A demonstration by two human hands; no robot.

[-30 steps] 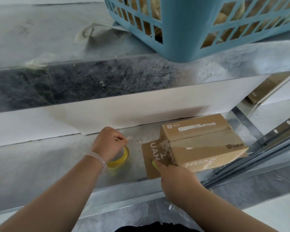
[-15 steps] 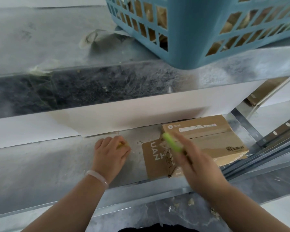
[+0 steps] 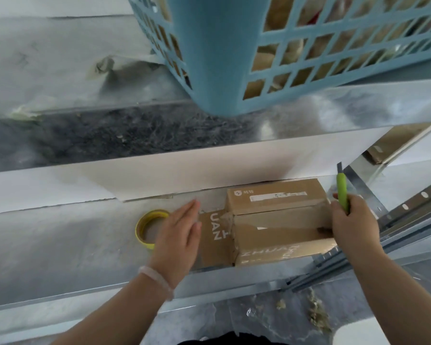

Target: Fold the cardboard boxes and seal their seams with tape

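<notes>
On the lower metal shelf (image 3: 60, 245), centre right: one cardboard box (image 3: 279, 235), folded up and lying lengthwise. A glossy strip that looks like tape runs along its top seam. Its left end flap (image 3: 214, 242), printed UAN, lies open and flat on the shelf.

Just left of that flap: one tape roll (image 3: 147, 230), yellow, lying flat, touched by nothing. A second ago your left hand covered it, but the hand has since come off and the roll sits in plain view.

Your left hand (image 3: 179, 235): fingers straight and together, palm down, holding nothing. It sits between the roll and the open flap, with its far edge over the flap's border. It is blurred, so contact with the cardboard cannot be told.

Your right hand (image 3: 353, 222): curled round a green utility knife (image 3: 342, 192), blade tip pointing up and away from the box. This hand has crossed from the box's left end to its right end, where it now lies against the cardboard.

Upper shelf: one blue basket (image 3: 234, 58), contents pale and indistinct. Far right, beyond the upright: flattened cardboard (image 3: 393, 143).

Assessment: tape set down and cutter lifted clear — the top seam appears cut off and finished. The left end is not yet closed. Your free left hand looks placed to fold that flap up while the right steadies the far end. Keep the exposed blade turned away as you do it.
</notes>
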